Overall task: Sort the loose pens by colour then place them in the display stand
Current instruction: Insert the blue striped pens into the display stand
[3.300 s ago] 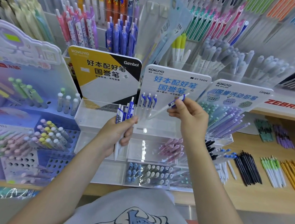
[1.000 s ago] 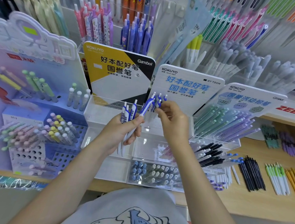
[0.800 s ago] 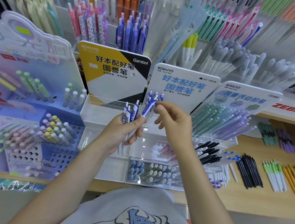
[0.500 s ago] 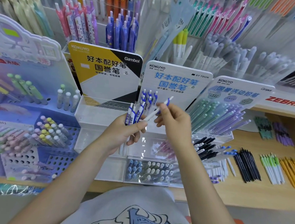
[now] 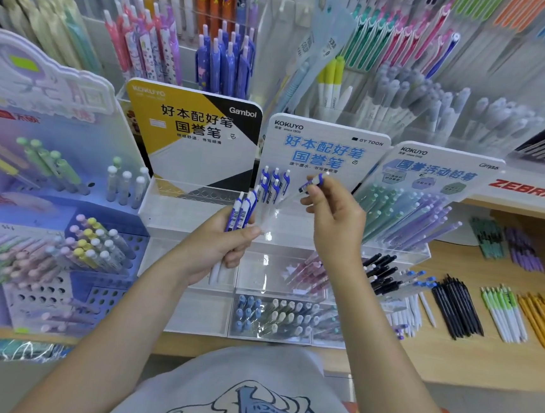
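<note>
Single pen point(image 5: 311, 184) pinched in right fingers point(image 5: 314, 199); pen bundle point(image 5: 241, 213) within left fingers point(image 5: 245, 237).

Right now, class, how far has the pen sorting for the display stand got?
Done: several blue-clipped pens already stand in the clear display stand. In hand: the right hand pinches one blue-clipped pen; the left hand grips a bunch. Left: loose pens on the wooden shelf.

Left hand point(image 5: 218, 247); right hand point(image 5: 336, 212); both curled
</note>
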{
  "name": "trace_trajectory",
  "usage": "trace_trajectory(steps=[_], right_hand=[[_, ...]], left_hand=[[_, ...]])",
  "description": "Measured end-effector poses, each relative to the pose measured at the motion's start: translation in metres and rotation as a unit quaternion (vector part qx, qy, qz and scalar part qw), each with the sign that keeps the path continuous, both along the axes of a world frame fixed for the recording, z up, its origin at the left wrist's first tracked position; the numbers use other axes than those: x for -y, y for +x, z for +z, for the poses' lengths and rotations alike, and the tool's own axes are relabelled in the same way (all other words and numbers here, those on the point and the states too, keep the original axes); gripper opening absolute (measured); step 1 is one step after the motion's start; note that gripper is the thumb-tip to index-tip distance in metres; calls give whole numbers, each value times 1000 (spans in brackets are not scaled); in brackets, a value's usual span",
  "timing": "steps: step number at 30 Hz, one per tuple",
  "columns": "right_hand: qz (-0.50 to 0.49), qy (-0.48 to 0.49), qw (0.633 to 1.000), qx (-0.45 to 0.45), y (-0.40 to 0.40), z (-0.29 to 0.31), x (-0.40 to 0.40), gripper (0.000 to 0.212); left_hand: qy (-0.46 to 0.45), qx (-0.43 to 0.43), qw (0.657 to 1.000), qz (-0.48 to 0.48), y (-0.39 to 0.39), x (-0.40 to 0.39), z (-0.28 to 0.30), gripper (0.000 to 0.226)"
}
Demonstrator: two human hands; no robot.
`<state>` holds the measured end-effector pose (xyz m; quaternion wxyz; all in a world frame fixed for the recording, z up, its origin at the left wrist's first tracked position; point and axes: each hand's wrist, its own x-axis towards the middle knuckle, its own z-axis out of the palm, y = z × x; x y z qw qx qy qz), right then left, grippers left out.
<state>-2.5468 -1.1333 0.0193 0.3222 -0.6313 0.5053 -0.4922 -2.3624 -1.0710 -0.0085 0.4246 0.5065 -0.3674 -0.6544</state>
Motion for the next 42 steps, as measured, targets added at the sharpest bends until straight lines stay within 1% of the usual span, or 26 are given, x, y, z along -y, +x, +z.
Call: trace_trajectory(steps=[3, 4, 6, 8, 9, 13, 15, 16, 18, 21, 23, 24, 25, 26, 27, 29, 30, 32, 34, 36, 37, 39, 42], right_hand=[[24, -15, 998, -63, 3, -6, 2, 14], [33, -22, 996, -86, 3, -7, 2, 14], [56, -37, 989, -132, 5, -9, 3, 11], [65, -58, 981, -175, 7, -12, 4, 9], [63, -54, 980, -179, 9, -13, 4, 9], [47, 26, 991, -121, 14, -10, 4, 11], [40, 41, 992, -110, 15, -8, 6, 16], [39, 48, 992, -114, 14, -8, 7, 13], [46, 57, 986, -150, 13, -8, 10, 7], [70, 38, 967, -240, 11, -7, 12, 14], [49, -4, 961, -271, 8, -1, 10, 17], [25, -20, 964, -263, 6, 2, 7, 17], [9, -22, 972, -234, 5, 6, 3, 16], [14, 6, 983, -184, 5, 10, -3, 15], [40, 57, 990, -125, 6, 14, -9, 14], [107, 145, 983, -36, 13, 20, -19, 8], [125, 154, 980, -25, 17, 21, -22, 4], [124, 154, 980, -6, 21, 18, -23, 3], [98, 156, 981, 55, 20, 18, -22, 6], [59, 135, 982, 121, 14, 22, -19, 8], [38, 114, 983, 139, 11, 24, -17, 9], [11, 75, 987, 139, 9, 25, -14, 11], [36, 31, 997, 64, 15, 21, -12, 13]], left_hand=[[-16, -48, 999, -1, -1, -1, 3, 10], [-12, -70, 997, 2, -1, -2, 4, 12], [2, -100, 995, 11, -1, -4, 6, 23], [1, -93, 996, 9, -1, -5, 6, 27], [-4, -81, 997, 8, -1, -6, 5, 27], [-24, -62, 998, 19, 0, -6, 4, 24], [-29, -64, 997, 26, -1, -6, 5, 25], [-33, -64, 997, 29, -1, -5, 6, 27], [-39, -68, 996, 36, -2, -5, 7, 32], [-38, -78, 995, 46, -3, -5, 8, 32], [-39, -70, 996, 51, -3, -4, 6, 33], [-40, -66, 996, 53, -3, -3, 4, 34], [-42, -63, 996, 55, -3, -3, 3, 35], [-44, -60, 996, 57, -3, -2, 2, 37], [-45, -58, 996, 59, -4, -2, 1, 38], [-41, -57, 996, 56, -7, -1, 0, 37], [-38, -59, 996, 53, -9, -1, 0, 36], [-29, -72, 996, 46, -11, -1, -1, 33], [-15, -82, 996, 41, -6, -2, -1, 34], [0, -74, 996, 39, 2, -3, -3, 35], [6, -73, 996, 47, 6, -4, -4, 35], [16, -80, 994, 69, 11, -4, -6, 33], [12, -78, 993, 82, 12, -4, -6, 20]])
